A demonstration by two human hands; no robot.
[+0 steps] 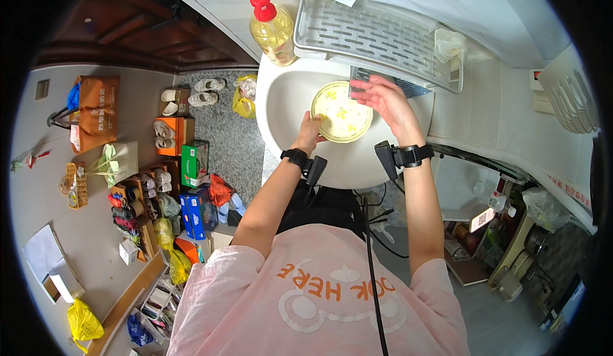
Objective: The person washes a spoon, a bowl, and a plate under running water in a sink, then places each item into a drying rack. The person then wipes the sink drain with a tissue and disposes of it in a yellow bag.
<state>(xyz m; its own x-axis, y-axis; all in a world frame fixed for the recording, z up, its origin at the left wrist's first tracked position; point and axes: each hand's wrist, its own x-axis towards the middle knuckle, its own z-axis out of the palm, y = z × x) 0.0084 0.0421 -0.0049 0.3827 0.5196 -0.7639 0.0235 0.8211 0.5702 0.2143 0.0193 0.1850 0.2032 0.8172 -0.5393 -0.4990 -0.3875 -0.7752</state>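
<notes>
A round cream plate (342, 111) with yellow flower patterns and a patterned rim is over the white basin (282, 102). My left hand (309, 133) grips it by its left edge, with the thumb on the upper face. Beside the plate's upper right edge, my right hand (383, 102) has its fingers extended and slightly spread, holding nothing. Its fingertips overlap a grey metal fitting (359, 76), likely the tap; whether they touch it cannot be told. Both wrists wear black straps with small black devices.
Behind the basin stands a grey slotted rack (368, 30) with a whitish bundle (449, 44) at its right end. A red-capped bottle of yellow liquid (273, 32) is at the back left. A black cable (373, 270) hangs before my shirt. Shoes and boxes (195, 162) line the left floor.
</notes>
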